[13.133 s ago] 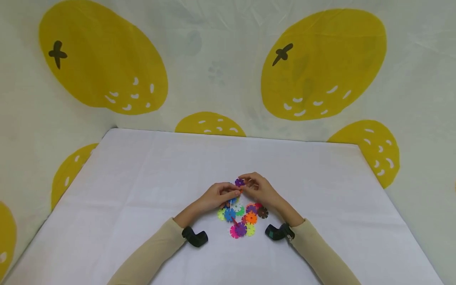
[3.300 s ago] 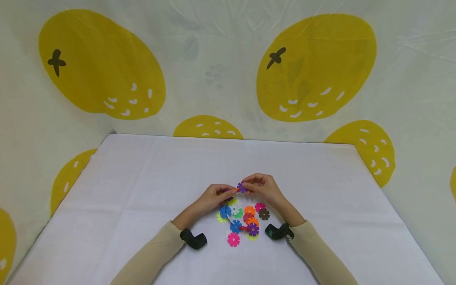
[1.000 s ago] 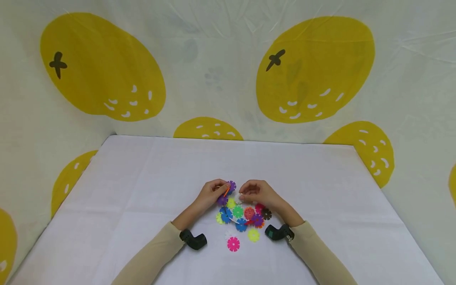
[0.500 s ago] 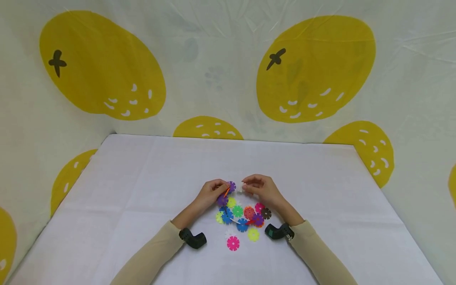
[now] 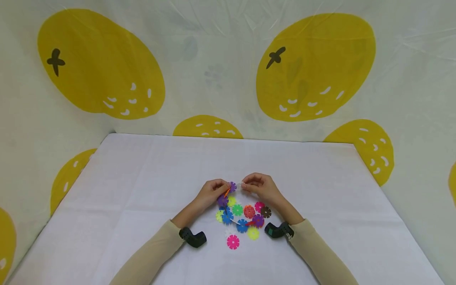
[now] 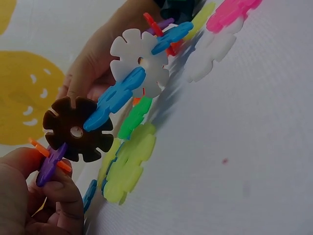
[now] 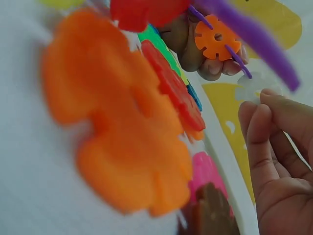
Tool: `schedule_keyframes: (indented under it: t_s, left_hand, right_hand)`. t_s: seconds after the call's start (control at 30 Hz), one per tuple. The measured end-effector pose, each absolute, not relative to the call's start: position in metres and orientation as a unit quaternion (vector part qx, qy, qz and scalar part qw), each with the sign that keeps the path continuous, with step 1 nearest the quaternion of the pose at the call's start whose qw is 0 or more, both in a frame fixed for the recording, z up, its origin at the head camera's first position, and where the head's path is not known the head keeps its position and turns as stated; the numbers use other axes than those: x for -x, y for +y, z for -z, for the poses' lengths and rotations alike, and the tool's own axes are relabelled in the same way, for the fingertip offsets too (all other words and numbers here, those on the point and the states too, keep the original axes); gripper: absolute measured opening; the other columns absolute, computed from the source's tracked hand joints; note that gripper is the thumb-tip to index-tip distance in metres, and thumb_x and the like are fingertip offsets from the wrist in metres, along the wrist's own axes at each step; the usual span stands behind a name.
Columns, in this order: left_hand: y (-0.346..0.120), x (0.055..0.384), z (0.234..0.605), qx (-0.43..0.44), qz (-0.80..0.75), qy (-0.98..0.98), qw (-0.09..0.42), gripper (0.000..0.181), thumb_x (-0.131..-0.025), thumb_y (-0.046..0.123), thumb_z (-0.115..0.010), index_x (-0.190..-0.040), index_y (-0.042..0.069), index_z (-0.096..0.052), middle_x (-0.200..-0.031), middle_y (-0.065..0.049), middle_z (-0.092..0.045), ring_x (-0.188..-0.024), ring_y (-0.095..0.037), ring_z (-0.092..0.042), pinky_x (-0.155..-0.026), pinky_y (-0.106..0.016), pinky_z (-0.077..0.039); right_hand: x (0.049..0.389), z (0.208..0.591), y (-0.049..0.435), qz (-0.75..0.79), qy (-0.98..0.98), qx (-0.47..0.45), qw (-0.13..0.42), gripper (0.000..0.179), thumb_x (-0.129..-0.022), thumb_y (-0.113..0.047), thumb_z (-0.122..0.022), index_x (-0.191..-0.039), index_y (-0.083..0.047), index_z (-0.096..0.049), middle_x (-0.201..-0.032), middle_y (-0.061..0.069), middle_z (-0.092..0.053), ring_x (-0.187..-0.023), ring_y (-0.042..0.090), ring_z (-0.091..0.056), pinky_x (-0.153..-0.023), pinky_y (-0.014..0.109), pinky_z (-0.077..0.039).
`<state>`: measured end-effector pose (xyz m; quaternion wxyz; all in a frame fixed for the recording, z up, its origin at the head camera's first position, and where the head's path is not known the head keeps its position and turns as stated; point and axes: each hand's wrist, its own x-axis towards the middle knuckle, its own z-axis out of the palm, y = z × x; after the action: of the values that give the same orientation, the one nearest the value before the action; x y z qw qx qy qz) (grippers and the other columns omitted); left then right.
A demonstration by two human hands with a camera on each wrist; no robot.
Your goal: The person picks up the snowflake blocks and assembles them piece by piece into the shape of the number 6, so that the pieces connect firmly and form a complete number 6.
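My left hand pinches one end of a chain of slotted plastic discs, at an orange disc and a purple one. The chain curves down toward me through a brown disc, blue discs, a white disc and a red one to another purple disc. A loose white disc is pinched between the thumb and fingers of my right hand. Its edge is right at the purple end disc beside my left fingers.
Loose discs lie on the white-covered table under and around the chain: a green disc, a pink disc, a yellow disc, a brown disc and others. A fruit-print cloth hangs behind the table.
The purple disc my right hand held earlier now sits at the chain's end by my left hand. My right hand has since picked up a white disc and brought it up to that end.
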<state>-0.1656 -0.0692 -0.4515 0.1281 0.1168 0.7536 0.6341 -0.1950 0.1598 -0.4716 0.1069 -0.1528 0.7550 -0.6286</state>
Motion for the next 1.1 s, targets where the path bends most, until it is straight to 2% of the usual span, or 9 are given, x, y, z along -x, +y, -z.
schedule_keyframes:
  t_s: [0.37, 0.5, 0.6, 0.7, 0.8, 0.9, 1.1]
  left_hand:
    - [-0.07, 0.164, 0.449, -0.134, -0.619, 0.764, 0.126, 0.024, -0.098, 0.01, -0.058, -0.101, -0.011, -0.067, -0.075, 0.005, -0.059, -0.068, -0.008, -0.047, -0.062, -0.019, -0.04]
    - [-0.07, 0.163, 0.447, -0.116, -0.626, 0.761, 0.125, 0.024, -0.098, 0.012, -0.058, -0.1, -0.01, -0.067, -0.076, 0.005, -0.057, -0.069, -0.009, -0.047, -0.062, -0.019, -0.039]
    - [-0.069, 0.161, 0.446, -0.097, -0.636, 0.755, 0.126, 0.025, -0.099, 0.014, -0.057, -0.103, -0.008, -0.065, -0.082, -0.001, -0.062, -0.074, -0.008, -0.05, -0.068, -0.019, -0.041]
    - [-0.068, 0.168, 0.461, -0.096, -0.64, 0.75, 0.137, 0.029, -0.098, 0.021, -0.059, -0.11, -0.004, -0.066, -0.096, -0.009, -0.07, -0.086, -0.01, -0.059, -0.08, -0.023, -0.047]
    - [-0.067, 0.174, 0.475, -0.116, -0.634, 0.749, 0.151, 0.033, -0.098, 0.026, -0.061, -0.116, -0.001, -0.067, -0.106, -0.013, -0.072, -0.096, -0.014, -0.065, -0.088, -0.026, -0.049]
    - [-0.066, 0.176, 0.48, -0.136, -0.632, 0.747, 0.158, 0.033, -0.098, 0.025, -0.061, -0.116, -0.001, -0.068, -0.104, -0.014, -0.073, -0.095, -0.015, -0.067, -0.086, -0.026, -0.051]
    - [-0.066, 0.178, 0.483, -0.129, -0.634, 0.752, 0.126, 0.03, -0.096, 0.024, -0.063, -0.114, 0.0, -0.069, -0.101, -0.015, -0.072, -0.09, -0.015, -0.066, -0.08, -0.022, -0.05]
  right_hand:
    - [0.193, 0.471, 0.156, 0.626, 0.757, 0.159, 0.103, 0.015, -0.086, -0.005, -0.073, -0.095, 0.006, -0.071, -0.092, 0.012, -0.073, -0.082, 0.014, -0.071, -0.077, 0.024, -0.056]
    - [0.192, 0.469, 0.152, 0.628, 0.755, 0.162, 0.095, 0.016, -0.086, -0.006, -0.073, -0.096, 0.007, -0.071, -0.093, 0.012, -0.073, -0.081, 0.014, -0.071, -0.076, 0.026, -0.056]
    - [0.19, 0.464, 0.15, 0.626, 0.756, 0.164, 0.098, 0.018, -0.087, -0.006, -0.072, -0.099, 0.007, -0.07, -0.095, 0.015, -0.073, -0.082, 0.013, -0.071, -0.077, 0.025, -0.056]
    - [0.189, 0.462, 0.149, 0.627, 0.753, 0.171, 0.105, 0.017, -0.088, -0.004, -0.071, -0.1, 0.008, -0.07, -0.097, 0.018, -0.072, -0.083, 0.012, -0.07, -0.077, 0.024, -0.056]
    - [0.188, 0.461, 0.149, 0.627, 0.749, 0.185, 0.109, 0.018, -0.088, -0.002, -0.07, -0.102, 0.009, -0.069, -0.098, 0.02, -0.071, -0.084, 0.013, -0.07, -0.077, 0.025, -0.056]
    - [0.189, 0.465, 0.151, 0.63, 0.743, 0.201, 0.107, 0.019, -0.088, -0.003, -0.07, -0.102, 0.009, -0.069, -0.097, 0.018, -0.072, -0.084, 0.013, -0.07, -0.077, 0.026, -0.056]
    - [0.188, 0.459, 0.156, 0.618, 0.757, 0.199, 0.075, 0.016, -0.09, -0.006, -0.069, -0.102, 0.005, -0.07, -0.1, 0.018, -0.07, -0.084, 0.015, -0.065, -0.073, 0.025, -0.055]
